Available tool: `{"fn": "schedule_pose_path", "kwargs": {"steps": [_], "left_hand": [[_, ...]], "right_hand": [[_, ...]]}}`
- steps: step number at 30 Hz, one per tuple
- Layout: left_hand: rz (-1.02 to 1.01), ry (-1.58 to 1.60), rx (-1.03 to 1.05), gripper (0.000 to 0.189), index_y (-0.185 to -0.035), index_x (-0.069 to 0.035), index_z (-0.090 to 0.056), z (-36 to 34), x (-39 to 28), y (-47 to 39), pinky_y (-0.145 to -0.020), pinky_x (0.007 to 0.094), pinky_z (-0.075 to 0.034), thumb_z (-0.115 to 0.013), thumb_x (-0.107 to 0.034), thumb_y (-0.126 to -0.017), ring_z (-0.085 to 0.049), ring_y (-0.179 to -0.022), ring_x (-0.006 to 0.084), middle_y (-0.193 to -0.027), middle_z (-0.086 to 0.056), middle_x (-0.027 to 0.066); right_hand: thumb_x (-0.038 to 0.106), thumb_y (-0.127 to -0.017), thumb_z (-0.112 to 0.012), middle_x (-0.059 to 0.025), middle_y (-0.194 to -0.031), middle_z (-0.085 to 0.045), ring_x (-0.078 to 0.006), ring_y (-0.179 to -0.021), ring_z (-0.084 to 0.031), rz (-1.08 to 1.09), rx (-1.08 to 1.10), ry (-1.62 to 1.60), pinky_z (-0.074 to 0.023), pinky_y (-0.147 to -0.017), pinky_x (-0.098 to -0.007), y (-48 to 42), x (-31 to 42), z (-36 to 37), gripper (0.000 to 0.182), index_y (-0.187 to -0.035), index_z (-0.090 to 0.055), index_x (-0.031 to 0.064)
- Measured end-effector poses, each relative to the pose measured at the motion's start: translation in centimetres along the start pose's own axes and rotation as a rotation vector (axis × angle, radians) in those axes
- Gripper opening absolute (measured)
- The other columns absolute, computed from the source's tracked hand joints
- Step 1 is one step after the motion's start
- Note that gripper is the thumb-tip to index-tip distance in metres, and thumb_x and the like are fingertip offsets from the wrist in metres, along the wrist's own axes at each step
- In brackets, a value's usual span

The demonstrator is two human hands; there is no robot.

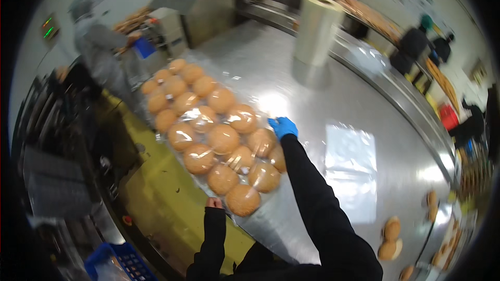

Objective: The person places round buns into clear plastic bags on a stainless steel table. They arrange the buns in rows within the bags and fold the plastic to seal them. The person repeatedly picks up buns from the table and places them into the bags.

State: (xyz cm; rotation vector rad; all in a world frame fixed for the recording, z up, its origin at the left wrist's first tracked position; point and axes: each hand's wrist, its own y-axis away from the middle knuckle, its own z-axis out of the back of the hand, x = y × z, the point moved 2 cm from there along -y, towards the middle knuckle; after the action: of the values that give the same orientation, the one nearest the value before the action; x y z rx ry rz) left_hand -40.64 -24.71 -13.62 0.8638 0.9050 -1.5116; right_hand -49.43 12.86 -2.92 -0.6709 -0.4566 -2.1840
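Several bagged round buns in clear plastic bags lie along the left edge of a stainless steel table. My right hand, in a blue glove, rests at the far right side of the bags, its fingers bent at the plastic. My left hand, bare, is at the near left corner of the bags by the table edge, fingers curled; whether it grips the film cannot be told. Right of my right arm lies a flat clear plastic bag or sheet.
A large roll of plastic film stands on the table. Loose buns lie at the near right. A raised metal rail curves along the far side. A blue crate is at lower left. A person works at far left, others at far right.
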Motion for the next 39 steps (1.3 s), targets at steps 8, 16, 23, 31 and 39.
{"fn": "schedule_pose_path", "kwargs": {"steps": [8, 16, 23, 31, 39], "left_hand": [[-0.473, -0.315, -0.112, 0.015, -0.083, -0.003, -0.044, -1.7, -10.5, 7.3, -0.074, 0.0443, -0.035, -0.054, -0.014, -0.077, -0.044, -0.081, 0.0321, -0.087, -0.044, 0.0159], [-1.103, -0.331, 1.288, 0.025, -0.087, -0.012, -0.059, -16.7, -16.8, 28.9, -0.08, 0.0447, -0.04, -0.06, -0.032, -0.073, -0.051, -0.095, 0.029, -0.101, -0.054, 0.0095], [-0.926, -0.742, 1.191, 0.014, -0.077, -0.009, -0.056, -23.3, -16.6, 33.9, -0.068, 0.0463, -0.042, -0.05, -0.022, -0.079, -0.053, -0.082, 0.0317, -0.083, -0.055, 0.0105], [-0.806, -0.682, 0.837, 0.034, -0.073, -0.004, -0.05, -21.4, -19.8, 37.1, -0.064, 0.0447, -0.038, -0.063, -0.035, -0.073, -0.048, -0.074, 0.0323, -0.075, -0.05, 0.0125], [-0.811, -0.568, 0.771, 0.04, -0.065, -0.005, -0.042, -20.6, -19.7, 38.8, -0.059, 0.0426, -0.036, -0.072, -0.031, -0.064, -0.045, -0.068, 0.0311, -0.07, -0.044, 0.0119]], "right_hand": [[0.047, -0.083, -0.045, -0.0171, -0.136, -0.03, -0.038, -0.124, -0.028, -0.188, -0.38, 0.418, -0.0174, -0.104, -0.0475, 27.7, -23.3, 10.6, 0.061, -0.134, -0.03, 0.0173], [0.046, -0.083, -0.044, -0.0151, -0.134, -0.033, -0.0361, -0.121, -0.032, -0.268, -0.226, 0.475, -0.0221, -0.101, -0.0477, 46.0, -28.5, 11.4, 0.061, -0.133, -0.031, 0.0144], [0.051, -0.071, -0.059, -0.0133, -0.109, -0.052, -0.0309, -0.095, -0.051, -0.585, -0.52, 0.123, -0.0409, -0.082, -0.0426, 53.0, -40.7, 24.9, 0.068, -0.122, -0.042, 0.009], [0.054, -0.058, -0.07, -0.0191, -0.125, -0.037, -0.0387, -0.105, -0.044, -0.46, -0.173, 0.46, -0.0375, -0.087, -0.0479, 57.7, -45.4, 26.9, 0.095, -0.135, -0.028, 0.0172], [0.049, -0.063, -0.066, -0.0175, -0.122, -0.039, -0.0356, -0.102, -0.046, -0.386, -0.248, 0.296, -0.0384, -0.084, -0.0472, 59.1, -48.7, 31.7, 0.087, -0.133, -0.03, 0.0114]]}}
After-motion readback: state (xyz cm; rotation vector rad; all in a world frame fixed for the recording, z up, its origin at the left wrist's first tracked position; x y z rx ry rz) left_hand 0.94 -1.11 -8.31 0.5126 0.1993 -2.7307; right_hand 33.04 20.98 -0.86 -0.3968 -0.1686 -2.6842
